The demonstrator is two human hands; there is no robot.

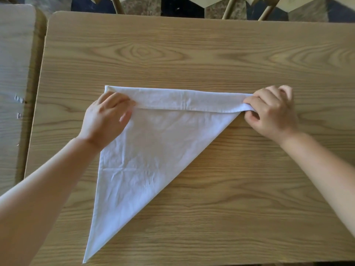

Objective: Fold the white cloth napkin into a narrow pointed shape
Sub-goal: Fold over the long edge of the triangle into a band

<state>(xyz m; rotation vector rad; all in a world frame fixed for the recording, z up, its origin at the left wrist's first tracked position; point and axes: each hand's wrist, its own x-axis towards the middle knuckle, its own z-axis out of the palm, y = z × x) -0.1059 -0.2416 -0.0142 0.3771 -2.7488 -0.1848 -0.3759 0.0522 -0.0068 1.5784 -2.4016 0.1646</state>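
The white cloth napkin (pixel 146 154) lies mid-surface as a triangle, its far edge turned over into a narrow band and its long point reaching toward 7 o'clock, almost at the near edge of the wooden surface (pixel 230 54). Bare wood lies open at 12 and 4 o'clock. The left hand (pixel 107 120) presses the band's left part, fingers bent. The right hand (pixel 272 112) pinches the right corner, fingers closed on cloth.

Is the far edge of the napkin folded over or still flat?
Folded over: the napkin has a doubled band along its far edge.
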